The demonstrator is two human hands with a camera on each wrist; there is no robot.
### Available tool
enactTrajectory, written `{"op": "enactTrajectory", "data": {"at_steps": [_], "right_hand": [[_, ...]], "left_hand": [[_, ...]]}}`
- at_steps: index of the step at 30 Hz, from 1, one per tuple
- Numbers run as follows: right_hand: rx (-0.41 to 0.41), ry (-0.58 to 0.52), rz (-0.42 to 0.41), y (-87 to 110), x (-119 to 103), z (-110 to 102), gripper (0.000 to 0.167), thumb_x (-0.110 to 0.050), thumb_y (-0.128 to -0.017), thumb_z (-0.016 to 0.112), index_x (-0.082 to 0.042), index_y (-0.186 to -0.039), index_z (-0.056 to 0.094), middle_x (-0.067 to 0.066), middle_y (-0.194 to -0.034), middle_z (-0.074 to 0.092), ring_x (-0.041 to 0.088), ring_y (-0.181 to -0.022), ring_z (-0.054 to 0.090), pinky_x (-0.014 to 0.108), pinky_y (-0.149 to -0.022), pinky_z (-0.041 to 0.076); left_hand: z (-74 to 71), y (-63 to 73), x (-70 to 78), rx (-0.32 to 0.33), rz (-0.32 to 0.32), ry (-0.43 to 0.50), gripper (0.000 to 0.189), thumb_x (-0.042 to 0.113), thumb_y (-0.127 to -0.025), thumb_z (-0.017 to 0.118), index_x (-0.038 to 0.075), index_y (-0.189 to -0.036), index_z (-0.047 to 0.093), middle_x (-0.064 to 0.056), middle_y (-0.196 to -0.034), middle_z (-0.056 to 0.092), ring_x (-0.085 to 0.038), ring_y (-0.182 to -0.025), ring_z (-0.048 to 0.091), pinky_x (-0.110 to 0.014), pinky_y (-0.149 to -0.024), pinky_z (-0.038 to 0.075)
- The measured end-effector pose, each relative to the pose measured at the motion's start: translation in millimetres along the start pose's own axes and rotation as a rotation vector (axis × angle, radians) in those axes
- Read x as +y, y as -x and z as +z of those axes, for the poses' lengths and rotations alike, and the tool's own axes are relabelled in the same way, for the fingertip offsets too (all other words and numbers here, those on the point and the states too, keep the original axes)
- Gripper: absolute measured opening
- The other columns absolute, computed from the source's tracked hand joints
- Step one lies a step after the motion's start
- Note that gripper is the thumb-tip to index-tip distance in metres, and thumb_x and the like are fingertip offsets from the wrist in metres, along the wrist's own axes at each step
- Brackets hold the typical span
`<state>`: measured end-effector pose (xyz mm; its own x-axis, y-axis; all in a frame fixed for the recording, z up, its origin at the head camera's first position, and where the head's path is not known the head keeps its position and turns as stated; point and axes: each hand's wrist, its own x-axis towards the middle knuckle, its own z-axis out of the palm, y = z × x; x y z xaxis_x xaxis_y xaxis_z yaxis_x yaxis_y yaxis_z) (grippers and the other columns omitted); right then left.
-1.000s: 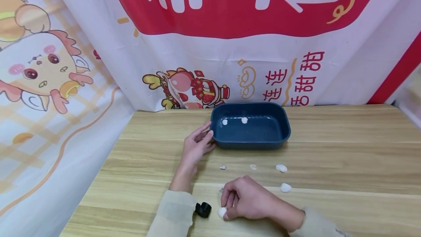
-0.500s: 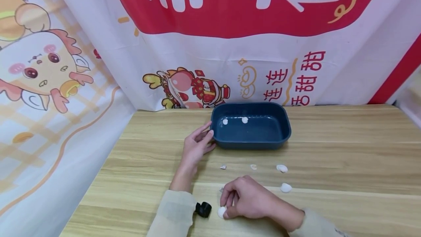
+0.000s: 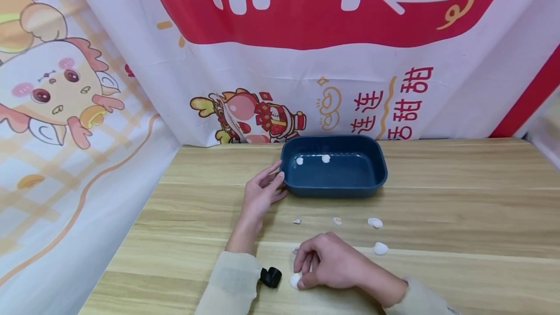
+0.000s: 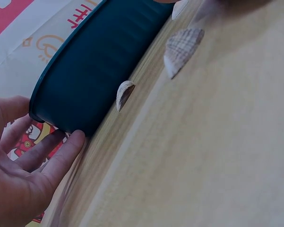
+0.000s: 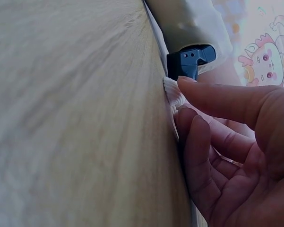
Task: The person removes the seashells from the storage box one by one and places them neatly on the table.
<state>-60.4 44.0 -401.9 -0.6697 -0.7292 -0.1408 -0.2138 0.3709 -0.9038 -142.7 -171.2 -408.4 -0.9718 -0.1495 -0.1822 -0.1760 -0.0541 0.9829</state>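
Note:
In the head view my right hand (image 3: pixel 329 260) is at the table's near side, its thumb and fingertips pinching a white seashell (image 3: pixel 294 280). The ribbed seashell (image 5: pixel 173 92) also shows between thumb and forefinger in the right wrist view, at the tabletop. My left hand (image 3: pixel 260 192) touches the left end of a dark blue rectangular bin (image 3: pixel 334 192) with loosely extended fingers; the left wrist view shows fingertips (image 4: pixel 77 138) against its outer wall. Inside the bin lie two white shells (image 3: pixel 325 158). A small shell (image 3: pixel 295 251) is partly hidden behind my right hand.
Between bin and right hand lie a small grey shell (image 3: pixel 297 220), a pale shell (image 3: pixel 337 220) and an oval shell (image 3: pixel 375 223). A white shell (image 3: pixel 380 248) sits right of my hand. A black wrist camera (image 3: pixel 271 277) is by the left sleeve. A printed curtain (image 3: pixel 280 72) hangs behind.
The right hand stays at the same shell; its thumb and fingers shift only slightly about it. The left hand and the bin have not visibly moved.

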Motion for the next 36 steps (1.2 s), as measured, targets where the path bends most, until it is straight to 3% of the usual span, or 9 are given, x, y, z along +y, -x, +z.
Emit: {"op": "enactTrajectory", "data": {"at_steps": [10, 17, 21, 27, 32, 36], "right_hand": [[0.002, -0.036, 0.002, 2.9, 5, 1, 0.017, -0.013, -0.08, 0.094, -0.017, -0.086, 0.079, -0.009, -0.073, 0.07, 0.003, -0.066, 0.064, 0.017, -0.06, 0.053], [0.023, -0.126, 0.025, 6.3, 7, -7, 0.01, -0.015, -0.086, 0.089, -0.014, -0.091, 0.081, -0.003, -0.075, 0.072, 0.006, -0.066, 0.062, 0.02, -0.059, 0.055], [0.057, -0.176, 0.024, 8.4, 5, -15, 0.011, -0.016, -0.089, 0.088, -0.011, -0.094, 0.08, 0.002, -0.077, 0.074, 0.012, -0.064, 0.064, 0.025, -0.056, 0.059], [0.125, -0.199, 0.094, 11.9, 2, -32, 0.014, -0.022, -0.092, 0.087, -0.011, -0.097, 0.08, 0.003, -0.082, 0.075, 0.017, -0.067, 0.064, 0.026, -0.054, 0.057], [0.186, -0.254, 0.11, 11.3, 2, -45, 0.019, -0.022, -0.092, 0.086, -0.006, -0.101, 0.079, 0.005, -0.082, 0.074, 0.018, -0.068, 0.065, 0.027, -0.055, 0.057], [0.26, -0.331, 0.17, 11.3, 2, -58, 0.022, -0.021, -0.094, 0.085, -0.004, -0.105, 0.078, 0.008, -0.087, 0.074, 0.02, -0.071, 0.066, 0.026, -0.06, 0.06]], "left_hand": [[0.4, 2.4, -2.9, -0.002, -0.001, -0.004, 0.037, 0.025, -0.106, 0.072, 0.032, -0.142, 0.071, -0.013, -0.144, 0.069, -0.027, -0.119, 0.075, -0.045, -0.101, 0.065], [-0.2, 1.7, -6.7, 0.003, -0.018, -0.011, 0.037, 0.027, -0.106, 0.072, 0.033, -0.142, 0.071, -0.012, -0.144, 0.07, -0.028, -0.121, 0.074, -0.043, -0.101, 0.066], [0.6, 0.3, -7.2, 0.007, -0.029, -0.024, 0.036, 0.03, -0.106, 0.072, 0.037, -0.141, 0.071, -0.01, -0.144, 0.069, -0.027, -0.123, 0.074, -0.042, -0.1, 0.066], [4.4, 0.2, -3.1, 0.001, -0.021, -0.017, 0.035, 0.029, -0.105, 0.073, 0.038, -0.139, 0.071, -0.011, -0.144, 0.069, -0.028, -0.125, 0.073, -0.042, -0.1, 0.066], [3.7, -0.4, -0.1, 0.015, -0.003, -0.007, 0.036, 0.026, -0.106, 0.072, 0.035, -0.141, 0.071, -0.012, -0.145, 0.069, -0.028, -0.125, 0.073, -0.043, -0.1, 0.066], [2.9, -1.4, 1.8, 0.019, -0.012, -0.005, 0.034, 0.026, -0.106, 0.072, 0.036, -0.139, 0.072, -0.011, -0.144, 0.07, -0.028, -0.124, 0.073, -0.043, -0.1, 0.066]]}}
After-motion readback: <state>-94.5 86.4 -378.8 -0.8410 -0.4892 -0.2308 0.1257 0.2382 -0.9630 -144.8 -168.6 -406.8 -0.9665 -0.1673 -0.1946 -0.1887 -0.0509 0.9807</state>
